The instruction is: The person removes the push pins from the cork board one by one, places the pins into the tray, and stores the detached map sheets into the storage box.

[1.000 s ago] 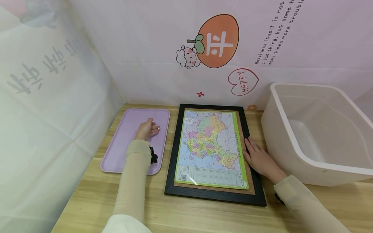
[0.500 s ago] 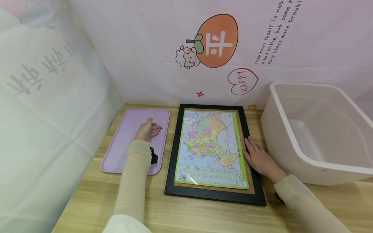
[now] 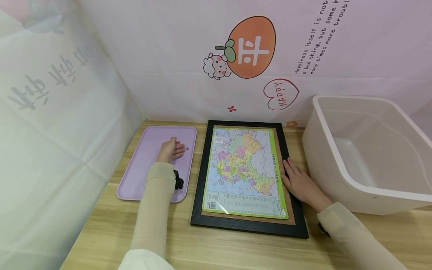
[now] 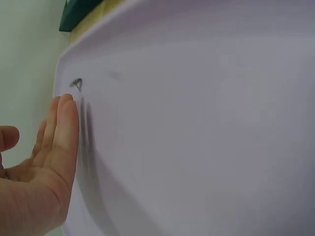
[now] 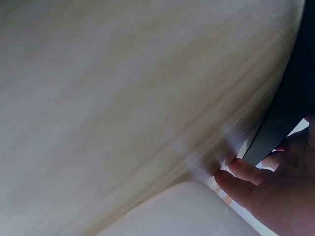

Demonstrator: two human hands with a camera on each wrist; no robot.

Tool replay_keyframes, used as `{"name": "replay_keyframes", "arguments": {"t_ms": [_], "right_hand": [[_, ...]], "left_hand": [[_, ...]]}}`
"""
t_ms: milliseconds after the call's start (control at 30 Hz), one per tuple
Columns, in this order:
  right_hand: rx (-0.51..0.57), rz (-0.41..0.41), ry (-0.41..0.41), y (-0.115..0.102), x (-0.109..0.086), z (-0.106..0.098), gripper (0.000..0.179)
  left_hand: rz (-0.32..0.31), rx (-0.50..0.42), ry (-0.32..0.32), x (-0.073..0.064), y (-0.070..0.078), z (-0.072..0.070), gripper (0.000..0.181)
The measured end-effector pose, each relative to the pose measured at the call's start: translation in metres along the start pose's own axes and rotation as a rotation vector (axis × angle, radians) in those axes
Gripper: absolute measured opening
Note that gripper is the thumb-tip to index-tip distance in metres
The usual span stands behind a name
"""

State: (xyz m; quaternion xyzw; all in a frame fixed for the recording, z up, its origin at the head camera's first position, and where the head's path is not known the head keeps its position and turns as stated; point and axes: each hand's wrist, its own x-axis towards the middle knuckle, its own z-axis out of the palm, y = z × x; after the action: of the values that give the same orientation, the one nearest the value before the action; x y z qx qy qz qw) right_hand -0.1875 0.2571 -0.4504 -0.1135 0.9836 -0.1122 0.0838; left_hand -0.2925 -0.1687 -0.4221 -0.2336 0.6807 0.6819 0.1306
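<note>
My left hand rests edge-down over the lilac tray, its fingers straight and side by side. Just past its fingertips on the tray lies a tiny pin-like piece, with a wider dark head and a thin point, resembling a pushpin. In the head view this piece is a small speck near the tray's right rim. My right hand lies with extended fingers on the right side of a black-framed cork board. Flat on the board is a laminated map with a green border.
To the right of the board stands a large white plastic bin, close to my right hand. The wooden table meets a printed white cloth along the back and left.
The tiny piece, earlier at my left fingertips, has shifted slightly right and now lies apart from them. My left fingers have drawn back a little. My right hand and the board have stayed still.
</note>
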Motion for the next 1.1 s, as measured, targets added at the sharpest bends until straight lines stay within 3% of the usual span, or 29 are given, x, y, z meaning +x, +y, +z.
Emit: {"name": "replay_keyframes", "arguments": {"t_ms": [267, 400, 467, 600, 733, 933, 1100], "right_hand": [[0.000, -0.006, 0.001, 0.001, -0.001, 0.000, 0.065], [0.000, -0.006, 0.001, 0.001, -0.001, 0.000, 0.065], [0.000, -0.005, -0.001, 0.000, -0.001, 0.000, 0.065], [0.007, -0.005, -0.003, -0.001, -0.001, 0.000, 0.064], [0.011, -0.005, -0.003, -0.001, -0.002, 0.000, 0.064], [0.006, -0.006, 0.000, -0.001, -0.001, 0.000, 0.064], [0.007, 0.000, -0.003, -0.001, 0.000, -0.001, 0.064]], "left_hand": [[0.068, -0.099, 0.042, 0.000, 0.007, 0.019, 0.047], [0.168, -0.005, 0.058, 0.002, 0.008, 0.030, 0.044], [0.249, 0.118, 0.076, 0.003, 0.007, 0.035, 0.041], [0.429, 0.471, 0.123, 0.004, 0.005, 0.042, 0.037], [0.560, 0.817, 0.117, 0.002, 0.004, 0.046, 0.034], [0.713, 1.228, 0.081, 0.001, 0.000, 0.051, 0.034], [0.777, 1.450, 0.050, 0.003, -0.006, 0.053, 0.041]]}}
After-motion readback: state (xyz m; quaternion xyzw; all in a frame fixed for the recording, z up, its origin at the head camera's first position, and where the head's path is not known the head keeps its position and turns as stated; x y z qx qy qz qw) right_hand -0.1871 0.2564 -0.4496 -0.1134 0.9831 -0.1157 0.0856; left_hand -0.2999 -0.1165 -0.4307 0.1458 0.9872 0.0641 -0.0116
